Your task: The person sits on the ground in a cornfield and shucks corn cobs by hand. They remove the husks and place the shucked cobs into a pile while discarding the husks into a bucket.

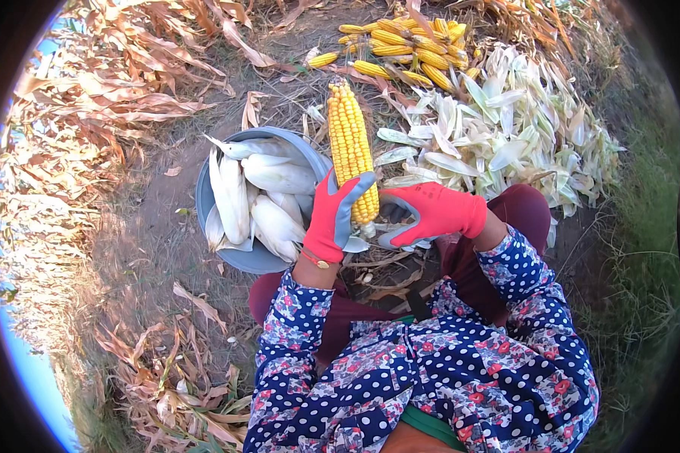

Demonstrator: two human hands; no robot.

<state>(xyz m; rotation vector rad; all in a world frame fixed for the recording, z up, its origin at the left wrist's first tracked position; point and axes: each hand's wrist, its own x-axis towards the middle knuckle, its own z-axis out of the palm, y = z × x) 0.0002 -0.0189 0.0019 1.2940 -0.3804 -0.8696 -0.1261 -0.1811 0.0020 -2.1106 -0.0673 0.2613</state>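
A bare yellow corn cob (349, 133) stands nearly upright in my left hand (335, 212), its kernels showing and its pale stem end downward. The thumb and fingers of that hand wrap its lower part. Just right of the cob's base is my right hand (430, 214), thumb and fingers apart, with nothing plainly held; some fingertips are in shadow. Both hands wear red gloves with grey palms. Beside my left hand, a grey-blue bucket (249, 261) holds several ears of corn in pale husks (280, 172).
Husked yellow cobs (394, 38) lie heaped on the ground ahead. A wide pile of stripped husks (510, 130) spreads at the right, by my right knee (520, 218). Dry corn stalks and leaves (113, 85) cover the left, with more dry leaves (175, 390) at lower left.
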